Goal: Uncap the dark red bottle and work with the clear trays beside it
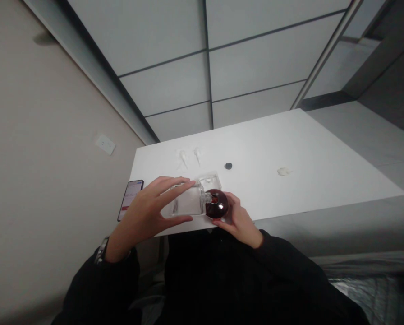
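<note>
Lying sideways at lower centre of the frame, the clear glass bottle is pinched between left hand fingers, while the right hand cups its dark round stopper, steadying both above the tabletop edge.

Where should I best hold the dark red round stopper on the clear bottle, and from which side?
Probably grip the dark red stopper around its round widest part, coming from the right, since the clear bottle lies sideways with its neck pointing right. The right hand already cups it there, while the left hand spans the flat body, fingers above and thumb below.
</note>
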Demonstrator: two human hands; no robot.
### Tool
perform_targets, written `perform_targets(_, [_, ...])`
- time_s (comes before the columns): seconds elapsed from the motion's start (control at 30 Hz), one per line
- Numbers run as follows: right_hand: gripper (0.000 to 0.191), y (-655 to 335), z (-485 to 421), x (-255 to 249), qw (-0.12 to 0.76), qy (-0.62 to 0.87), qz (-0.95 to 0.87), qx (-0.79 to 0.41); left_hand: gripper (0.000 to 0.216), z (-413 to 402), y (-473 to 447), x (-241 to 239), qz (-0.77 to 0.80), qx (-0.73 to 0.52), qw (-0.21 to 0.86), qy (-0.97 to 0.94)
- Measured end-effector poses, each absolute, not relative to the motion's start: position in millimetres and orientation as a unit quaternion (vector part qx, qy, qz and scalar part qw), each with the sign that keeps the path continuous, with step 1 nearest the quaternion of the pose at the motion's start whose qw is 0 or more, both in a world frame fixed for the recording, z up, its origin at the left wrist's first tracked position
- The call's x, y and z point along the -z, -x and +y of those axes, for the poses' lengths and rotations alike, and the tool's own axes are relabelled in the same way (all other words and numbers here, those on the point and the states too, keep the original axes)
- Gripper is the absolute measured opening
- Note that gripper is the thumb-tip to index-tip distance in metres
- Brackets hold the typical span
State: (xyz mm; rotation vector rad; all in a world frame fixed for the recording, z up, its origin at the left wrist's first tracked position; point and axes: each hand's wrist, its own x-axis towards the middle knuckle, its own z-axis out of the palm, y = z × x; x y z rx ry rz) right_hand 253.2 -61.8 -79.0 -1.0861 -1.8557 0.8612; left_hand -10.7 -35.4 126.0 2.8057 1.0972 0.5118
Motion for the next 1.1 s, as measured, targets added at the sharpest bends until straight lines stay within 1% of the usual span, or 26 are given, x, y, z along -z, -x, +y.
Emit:
perform_targets(0.4, [0.086,-253.7,-61.5,83.9,0.409,0.426,-0.734,-0.335,0.059,-34.9,8.2,-131.2,0.354,-0.144,0.028,-0.924])
perform_targets(0.97, [0.088,-253.1,-61.2,79.6,0.406,0.427,-0.736,-0.332,0.058,-31.9,8.8,-137.7,0.359,-0.113,0.045,-0.925])
perform_targets(1.1, [0.084,-252.6,-61.1,78.2,0.414,0.425,-0.736,-0.328,0.059,-31.5,8.8,-138.7,0.360,-0.110,0.041,-0.925])
